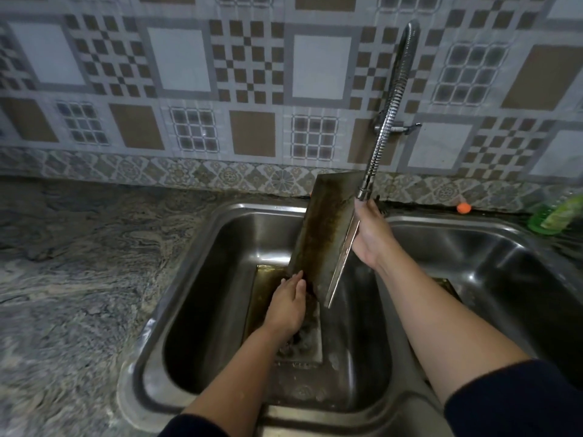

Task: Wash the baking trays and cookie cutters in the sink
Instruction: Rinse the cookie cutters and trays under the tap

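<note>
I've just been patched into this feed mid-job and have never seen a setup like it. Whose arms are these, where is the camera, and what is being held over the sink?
There is no machine here: a person wears one wide-angle camera on the head, looking down at their own arms. The right hand grips the edge of a stained metal baking tray, held tilted on end over the left basin of a steel double sink. The left hand rests against the tray's lower corner, fingers fairly straight. Another tray lies flat in that basin. A flexible faucet hose hangs by the tray's top edge. A green bottle stands at the far right.
</note>
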`<state>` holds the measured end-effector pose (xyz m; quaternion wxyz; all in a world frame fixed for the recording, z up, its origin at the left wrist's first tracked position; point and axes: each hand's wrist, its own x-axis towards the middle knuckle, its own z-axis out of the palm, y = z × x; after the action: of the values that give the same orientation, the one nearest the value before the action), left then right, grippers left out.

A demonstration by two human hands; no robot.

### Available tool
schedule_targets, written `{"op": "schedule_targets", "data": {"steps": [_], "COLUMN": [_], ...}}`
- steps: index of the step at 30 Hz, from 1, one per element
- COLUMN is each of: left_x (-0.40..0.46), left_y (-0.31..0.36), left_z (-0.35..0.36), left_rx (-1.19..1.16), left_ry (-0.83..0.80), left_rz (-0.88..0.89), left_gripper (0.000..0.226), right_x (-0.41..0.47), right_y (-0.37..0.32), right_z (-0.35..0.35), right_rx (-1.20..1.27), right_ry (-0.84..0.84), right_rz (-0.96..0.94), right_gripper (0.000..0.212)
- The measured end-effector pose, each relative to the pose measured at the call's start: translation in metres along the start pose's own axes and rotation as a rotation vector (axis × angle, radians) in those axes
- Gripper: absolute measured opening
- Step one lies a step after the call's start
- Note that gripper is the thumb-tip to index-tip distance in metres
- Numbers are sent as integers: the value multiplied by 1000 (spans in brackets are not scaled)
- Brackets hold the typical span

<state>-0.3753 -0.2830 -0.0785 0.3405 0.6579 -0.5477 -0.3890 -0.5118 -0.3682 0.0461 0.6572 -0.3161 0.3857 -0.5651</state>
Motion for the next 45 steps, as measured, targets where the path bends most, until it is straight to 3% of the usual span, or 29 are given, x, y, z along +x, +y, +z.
{"op": "schedule_targets", "data": {"steps": [6,8,12,14,16,19,25,28,31,38,41,45], "left_x": [-1,-3,-2,-3,-7,-11,-16,-16,-20,-32,-27,-17], "left_y": [12,19,31,33,32,29,7,-6,-14,-13,-5,8], "left_z": [0,3,9,12,15,11,-7,-20,-32,-42,-33,-16], "left_rx": [-122,-140,75,107,71,-69,-257,-377,-537,-624,-660,-751], "left_ry": [-6,-37,-20,14,64,214,330,333,258,29,16,-40], "left_rz": [77,156,273,289,283,194,-143,-221,-211,-205,-173,-191], "left_gripper": [45,53,79,75,54,22,32,41,46,46,48,46], "right_x": [7,4,-5,-9,-12,-16,-33,-43,-46,-37,-38,-38], "right_y": [0,5,18,20,20,24,79,107,110,76,61,32], "right_z": [-4,-6,-7,-8,-9,-19,-63,-80,-81,-60,-55,-54], "right_rx": [35,57,83,69,8,-217,-1136,-1389,-1286,-707,-714,-922], "right_ry": [34,0,3,2,-26,-112,-115,-146,-137,71,108,62], "right_rz": [-19,-22,-15,-6,35,97,8,88,172,125,-72,-297], "right_gripper": [23,23,40,37,34,40,39,45,51,57,57,61]}}
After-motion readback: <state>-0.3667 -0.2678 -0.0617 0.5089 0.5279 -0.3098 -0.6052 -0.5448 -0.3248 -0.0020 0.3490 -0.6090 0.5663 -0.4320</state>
